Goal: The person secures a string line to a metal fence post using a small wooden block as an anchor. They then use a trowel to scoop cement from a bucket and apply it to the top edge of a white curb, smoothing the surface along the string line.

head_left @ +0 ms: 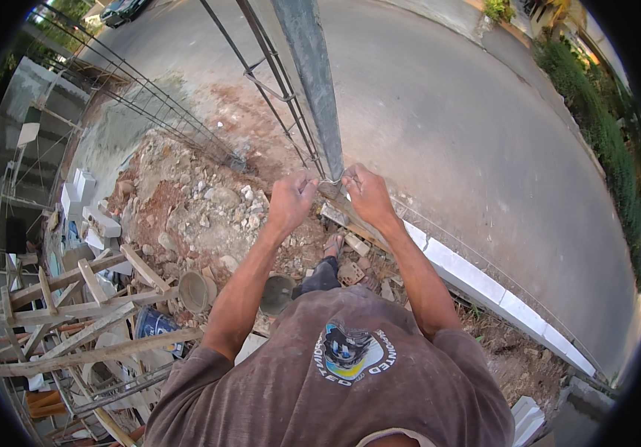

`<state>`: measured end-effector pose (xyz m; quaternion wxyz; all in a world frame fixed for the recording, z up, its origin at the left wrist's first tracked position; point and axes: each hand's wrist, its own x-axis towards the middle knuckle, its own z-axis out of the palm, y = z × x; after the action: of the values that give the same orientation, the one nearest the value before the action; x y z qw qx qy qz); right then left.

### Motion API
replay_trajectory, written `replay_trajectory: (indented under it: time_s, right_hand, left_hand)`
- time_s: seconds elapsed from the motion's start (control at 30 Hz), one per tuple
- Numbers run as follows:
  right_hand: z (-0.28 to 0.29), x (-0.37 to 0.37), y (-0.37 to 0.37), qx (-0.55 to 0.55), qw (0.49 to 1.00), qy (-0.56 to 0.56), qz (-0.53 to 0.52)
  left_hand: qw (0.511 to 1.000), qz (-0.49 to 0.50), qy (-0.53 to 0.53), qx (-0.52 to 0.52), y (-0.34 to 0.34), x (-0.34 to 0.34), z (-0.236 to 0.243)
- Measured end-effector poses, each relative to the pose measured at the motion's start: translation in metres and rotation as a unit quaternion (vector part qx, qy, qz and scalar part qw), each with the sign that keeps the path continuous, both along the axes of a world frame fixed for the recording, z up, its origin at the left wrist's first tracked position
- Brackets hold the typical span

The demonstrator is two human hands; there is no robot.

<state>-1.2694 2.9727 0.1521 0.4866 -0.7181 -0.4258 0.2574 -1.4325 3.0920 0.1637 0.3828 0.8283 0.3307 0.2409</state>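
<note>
In front of me stands a tall grey metal post (pixel 311 82), with a cage of dark rebar (pixel 274 78) along its left side. A thin pale string (pixel 329 181) loops round the post low down; it could be wire, as it is too fine to tell. My left hand (pixel 293 201) pinches at the string left of the post, by the foot of the rebar. On the other side, my right hand (pixel 369 195) is closed, fingertips at the string against the post's edge. Both arms reach forward.
White blocks (pixel 477 279) form a low wall running right, a taut line beside it. Rubble (pixel 216 201) covers the ground at left. Wooden trestles (pixel 75 298), buckets (pixel 198 290) and another rebar cage (pixel 164 112) stand leftward. Beyond lies a paved road (pixel 469 134).
</note>
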Motion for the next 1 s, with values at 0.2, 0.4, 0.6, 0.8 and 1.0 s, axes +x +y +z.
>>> replay_trajectory:
  time_s: [0.2, 0.4, 0.6, 0.8, 1.0]
  right_hand:
    - [0.000, 0.007, -0.003, -0.002, 0.999, -0.043, 0.029]
    - [-0.015, 0.004, 0.002, 0.048, 0.997, -0.056, -0.021]
    - [-0.014, -0.044, -0.016, 0.087, 0.990, 0.023, -0.110]
    - [-0.039, -0.073, -0.008, 0.123, 0.972, 0.082, -0.180]
    - [-0.056, -0.087, 0.006, 0.196, 0.952, 0.151, -0.181]
  left_hand:
    - [0.987, -0.113, 0.063, 0.099, 0.002, -0.006, 0.019]
    - [0.972, -0.160, 0.121, 0.120, 0.017, 0.001, 0.028]
    - [0.960, -0.182, 0.066, -0.202, 0.041, 0.001, 0.010]
    - [0.925, -0.112, 0.025, -0.363, 0.020, 0.007, 0.020]
    - [0.962, -0.110, -0.002, -0.251, 0.002, 0.011, 0.003]
